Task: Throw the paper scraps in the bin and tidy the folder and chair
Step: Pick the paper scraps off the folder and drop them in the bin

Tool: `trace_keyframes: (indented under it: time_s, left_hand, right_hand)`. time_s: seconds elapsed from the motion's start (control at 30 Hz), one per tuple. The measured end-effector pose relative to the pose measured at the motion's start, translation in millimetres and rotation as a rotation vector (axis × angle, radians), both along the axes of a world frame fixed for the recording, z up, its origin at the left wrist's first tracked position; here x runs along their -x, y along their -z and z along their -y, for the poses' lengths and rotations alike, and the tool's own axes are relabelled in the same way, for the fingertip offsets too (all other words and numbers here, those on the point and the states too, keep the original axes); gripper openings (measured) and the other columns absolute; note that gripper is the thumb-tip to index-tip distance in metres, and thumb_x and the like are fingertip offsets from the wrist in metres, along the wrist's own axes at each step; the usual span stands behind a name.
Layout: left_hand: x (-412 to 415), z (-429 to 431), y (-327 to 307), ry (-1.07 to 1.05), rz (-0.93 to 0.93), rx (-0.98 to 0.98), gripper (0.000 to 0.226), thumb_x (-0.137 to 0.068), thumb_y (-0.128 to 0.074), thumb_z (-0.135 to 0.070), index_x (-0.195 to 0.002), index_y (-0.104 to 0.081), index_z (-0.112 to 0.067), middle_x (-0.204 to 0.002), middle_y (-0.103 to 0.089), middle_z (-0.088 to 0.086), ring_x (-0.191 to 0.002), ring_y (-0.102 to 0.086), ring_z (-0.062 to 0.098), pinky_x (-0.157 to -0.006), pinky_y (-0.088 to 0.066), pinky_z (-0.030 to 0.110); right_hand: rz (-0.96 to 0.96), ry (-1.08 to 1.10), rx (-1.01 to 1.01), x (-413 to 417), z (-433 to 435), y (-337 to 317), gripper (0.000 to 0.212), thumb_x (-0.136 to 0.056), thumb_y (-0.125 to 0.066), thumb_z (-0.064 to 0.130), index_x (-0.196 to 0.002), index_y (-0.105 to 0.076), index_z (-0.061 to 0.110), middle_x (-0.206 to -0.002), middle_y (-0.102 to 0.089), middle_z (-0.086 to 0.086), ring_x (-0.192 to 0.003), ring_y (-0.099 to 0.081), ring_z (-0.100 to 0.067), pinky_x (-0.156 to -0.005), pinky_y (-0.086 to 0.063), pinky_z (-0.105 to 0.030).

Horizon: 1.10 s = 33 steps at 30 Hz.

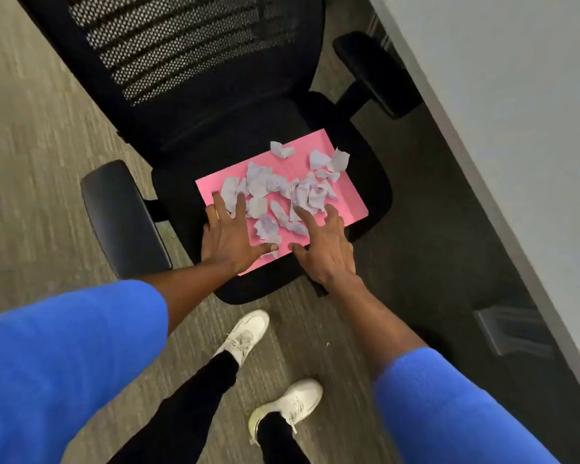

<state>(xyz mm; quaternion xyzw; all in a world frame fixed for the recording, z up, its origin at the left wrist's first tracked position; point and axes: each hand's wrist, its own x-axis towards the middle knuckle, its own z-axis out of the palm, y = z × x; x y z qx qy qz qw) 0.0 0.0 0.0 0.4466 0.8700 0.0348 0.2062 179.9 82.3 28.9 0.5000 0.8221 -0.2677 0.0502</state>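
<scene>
A pink folder (349, 204) lies flat on the seat of a black office chair (369, 182). Several crumpled pale paper scraps (282, 187) are strewn over the folder. My left hand (230, 236) rests flat on the folder's near left corner with its fingers spread, touching the nearest scraps. My right hand (325, 249) hovers over the folder's near edge with its fingers apart, the fingertips at the scraps. Neither hand holds anything. No bin is in view.
The chair has a mesh backrest (181, 45) and two padded armrests (121, 216), (379, 73). A pale desk top (516, 112) runs along the right, with dark floor and a grey leg (513, 329) beneath it. My white shoes (248, 333) stand on grey carpet.
</scene>
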Motion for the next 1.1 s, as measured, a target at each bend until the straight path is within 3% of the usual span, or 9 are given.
trace_keyframes:
  time_s: [0.1, 0.2, 0.33, 0.4, 0.47, 0.6, 0.7, 0.83, 1.1]
  left_hand:
    - [3.2, -4.6, 16.8, 0.01, 0.012, -0.025, 0.133, -0.066, -0.077, -0.083, -0.166, -0.007, -0.031, -0.171, -0.004, 0.025, -0.148, -0.027, 0.048, -0.109, -0.049, 0.061]
    - [6.0, -7.3, 33.7, 0.03, -0.005, -0.015, 0.118, -0.073, -0.076, -0.078, -0.165, -0.016, -0.035, -0.171, -0.006, 0.024, -0.152, -0.022, 0.047, -0.114, -0.042, 0.065]
    - [11.9, -11.7, 42.6, -0.009, 0.055, -0.113, 0.068, -0.087, -0.078, -0.056, -0.144, -0.052, -0.027, -0.167, -0.018, 0.02, -0.149, -0.024, 0.04, -0.114, -0.044, 0.057]
    - [13.5, -16.3, 43.9, -0.009, 0.071, -0.169, 0.046, -0.092, -0.078, -0.042, -0.129, -0.06, -0.022, -0.159, -0.028, 0.018, -0.143, -0.03, 0.037, -0.11, -0.049, 0.05]
    - [14.7, -20.3, 44.6, 0.011, 0.06, -0.192, 0.035, -0.095, -0.075, -0.026, -0.127, -0.061, -0.02, -0.151, -0.036, 0.014, -0.136, -0.036, 0.034, -0.105, -0.052, 0.046]
    - [18.0, -27.8, 44.8, 0.047, 0.045, -0.237, 0.028, -0.093, -0.068, -0.002, -0.118, -0.064, -0.013, -0.135, -0.051, 0.011, -0.12, -0.049, 0.032, -0.098, -0.054, 0.045]
    - [22.0, -32.7, 43.6, 0.057, 0.074, -0.252, 0.027, -0.094, -0.065, 0.0, -0.118, -0.068, -0.011, -0.121, -0.061, 0.01, -0.11, -0.056, 0.03, -0.093, -0.054, 0.045]
    - [26.0, -31.0, 37.7, 0.045, 0.082, -0.297, 0.02, -0.092, -0.066, 0.001, -0.11, -0.07, -0.007, -0.107, -0.067, 0.013, -0.103, -0.061, 0.032, -0.085, -0.052, 0.043]
    - [20.9, -19.2, 15.4, -0.123, 0.145, -0.357, 0.02, -0.092, -0.072, 0.0, -0.112, -0.073, 0.001, -0.112, -0.068, 0.015, -0.108, -0.064, 0.033, -0.089, -0.055, 0.042]
  right_hand:
    - [0.046, -0.066, -0.043, 21.2, -11.4, 22.9, 0.076, -0.096, -0.072, 0.035, -0.155, -0.027, 0.048, -0.17, -0.011, -0.013, -0.155, -0.021, -0.038, -0.093, -0.059, -0.055]
    - [0.087, -0.122, -0.091, 36.9, -18.6, 51.1, 0.078, -0.094, -0.074, 0.022, -0.152, -0.029, 0.049, -0.168, -0.016, -0.015, -0.151, -0.027, -0.041, -0.08, -0.063, -0.05]
    - [0.111, -0.161, -0.112, 48.7, -26.7, 69.9, 0.075, -0.094, -0.073, 0.016, -0.151, -0.033, 0.046, -0.166, -0.019, -0.017, -0.151, -0.027, -0.044, -0.077, -0.064, -0.048]
    - [0.109, -0.179, -0.139, 54.3, -30.2, 72.1, 0.064, -0.096, -0.073, 0.021, -0.148, -0.042, 0.041, -0.161, -0.025, -0.016, -0.147, -0.03, -0.042, -0.077, -0.064, -0.048]
    - [0.101, -0.194, -0.169, 58.9, -31.6, 71.4, 0.051, -0.097, -0.071, 0.024, -0.143, -0.052, 0.033, -0.153, -0.033, -0.015, -0.14, -0.036, -0.04, -0.074, -0.063, -0.048]
    - [0.079, -0.2, -0.196, 63.0, -30.8, 70.2, 0.038, -0.099, -0.067, 0.023, -0.136, -0.06, 0.021, -0.139, -0.045, -0.012, -0.129, -0.044, -0.035, -0.077, -0.06, -0.045]
    - [0.055, -0.205, -0.226, 64.2, -32.1, 69.1, 0.023, -0.101, -0.061, 0.017, -0.123, -0.066, 0.013, -0.125, -0.054, -0.009, -0.117, -0.049, -0.032, -0.067, -0.053, -0.04]
    - [0.023, -0.185, -0.267, 61.1, -31.8, 66.4, 0.019, -0.1, -0.062, 0.013, -0.117, -0.07, 0.012, -0.113, -0.059, -0.009, -0.106, -0.052, -0.031, -0.06, -0.039, -0.035]
    - [-0.071, -0.12, -0.318, 47.1, -24.1, 40.0, 0.019, -0.096, -0.071, 0.011, -0.115, -0.073, 0.012, -0.109, -0.063, -0.004, -0.1, -0.055, -0.025, -0.062, -0.059, -0.043]
